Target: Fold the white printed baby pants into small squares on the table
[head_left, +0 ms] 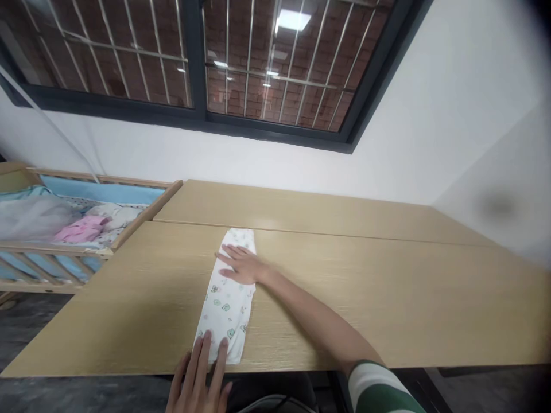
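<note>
A white cloth [228,307] with small green and grey prints lies folded into a long strip on the wooden table, running from the front edge towards the seam. It looks like a baby garment or wrap; the exact kind cannot be told. My right hand [241,265] rests flat on its far part, fingers spread and pointing left. At the near end my left hand [201,376] reaches in from below, its outstretched fingertips on the cloth's lower left corner. Neither hand grasps the fabric.
The wooden table [365,292] has a seam running across it and meets the white wall behind. To the left stands a wooden crib [146,215] with blue padding, a pink cloth [81,228] and white bedding. A barred window [275,69] is above.
</note>
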`<action>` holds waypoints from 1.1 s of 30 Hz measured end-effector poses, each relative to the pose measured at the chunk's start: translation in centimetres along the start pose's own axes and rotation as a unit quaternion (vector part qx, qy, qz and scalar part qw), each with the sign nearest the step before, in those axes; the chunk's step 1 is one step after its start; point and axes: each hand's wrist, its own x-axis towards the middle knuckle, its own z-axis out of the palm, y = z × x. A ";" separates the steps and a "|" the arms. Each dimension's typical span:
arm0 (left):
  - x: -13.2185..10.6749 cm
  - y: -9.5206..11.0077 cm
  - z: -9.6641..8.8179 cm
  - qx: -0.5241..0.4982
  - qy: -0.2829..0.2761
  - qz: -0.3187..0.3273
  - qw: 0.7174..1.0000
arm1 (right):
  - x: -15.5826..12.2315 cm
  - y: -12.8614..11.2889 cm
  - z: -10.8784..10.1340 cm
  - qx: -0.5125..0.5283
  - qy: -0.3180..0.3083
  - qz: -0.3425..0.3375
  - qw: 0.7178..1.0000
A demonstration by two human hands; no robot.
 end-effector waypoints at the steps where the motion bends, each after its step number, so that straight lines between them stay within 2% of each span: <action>1: -0.3 -0.1 0.2 0.002 -0.004 0.008 1.000 | 0.8 0.9 -0.3 -0.006 0.009 0.017 1.000; 5: -1.2 -0.7 0.8 0.001 -0.013 0.016 1.000 | 3.1 3.4 -1.2 -0.028 0.038 0.050 0.998; 10: -1.0 -0.3 1.4 0.009 -0.014 0.022 1.000 | 4.3 5.1 -1.8 -0.041 0.069 0.024 0.996; 13: -0.3 -0.1 1.8 0.013 -0.004 0.042 0.999 | 4.3 5.2 -2.2 -0.058 0.114 0.033 0.991; 16: 0.2 -0.5 2.3 0.013 0.016 0.070 0.997 | 3.0 4.1 -2.2 -0.099 0.177 0.042 0.978; 19: 0.5 -1.2 2.3 -0.011 0.041 0.106 0.993 | -0.4 1.5 -1.8 -0.100 0.218 0.008 0.971; 21: 0.5 -1.6 2.0 -0.037 0.038 0.117 0.992 | -3.8 -0.7 -1.5 -0.040 0.218 0.000 0.975; 23: 0.6 -1.8 1.5 -0.068 0.023 0.114 0.991 | -7.8 -3.0 -1.3 0.055 0.160 -0.019 0.985; 25: 0.8 -1.9 0.8 -0.115 0.011 0.110 0.987 | -11.6 -5.0 -0.9 0.129 0.063 -0.063 0.988; 28: 1.4 -1.9 -0.2 -0.220 -0.015 0.061 0.973 | -16.3 -6.9 -0.2 0.146 0.000 -0.082 0.986; 30: 2.1 -1.9 -0.9 -0.301 -0.056 -0.003 0.952 | -18.4 -7.6 0.2 0.130 -0.001 -0.072 0.989; 33: 3.4 -2.0 -2.0 -0.403 -0.127 -0.092 0.901 | -19.8 -8.6 0.1 0.129 0.014 -0.051 0.990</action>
